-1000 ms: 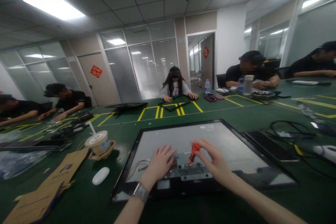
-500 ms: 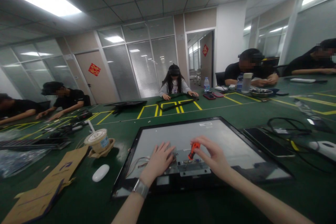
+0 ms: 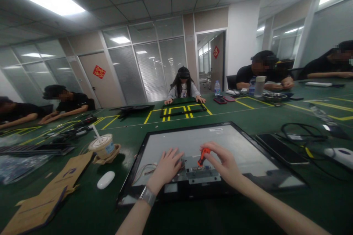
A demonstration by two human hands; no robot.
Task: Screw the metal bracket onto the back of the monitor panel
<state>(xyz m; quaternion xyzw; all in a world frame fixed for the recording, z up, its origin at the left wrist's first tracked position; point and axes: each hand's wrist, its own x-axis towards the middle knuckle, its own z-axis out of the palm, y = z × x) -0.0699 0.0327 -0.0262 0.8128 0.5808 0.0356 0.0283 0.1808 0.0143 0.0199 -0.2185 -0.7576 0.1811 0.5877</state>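
A flat display panel (image 3: 190,139) with a black frame and a grey back lies on the green table before me. My right hand (image 3: 223,161) grips an orange and black screwdriver (image 3: 203,157) by the top of its handle. The screwdriver leans, its lower end over a metal bracket (image 3: 204,178) near the panel's front edge; the tip is too small to make out. Fingers spread, my left hand (image 3: 168,167) lies flat on the panel just left of the bracket. Thin wires (image 3: 143,170) run out beside it.
Left of the panel are a white oval case (image 3: 106,180), a drink cup (image 3: 103,147) in a cardboard holder and torn cardboard (image 3: 52,194). A phone (image 3: 281,149) and a black cable (image 3: 303,128) lie to the right. Across the table, a person handles a black frame (image 3: 183,111).
The person opposite has shifted the black frame, which now lies straighter on the table. My hands and the screwdriver stay nearly where they were.
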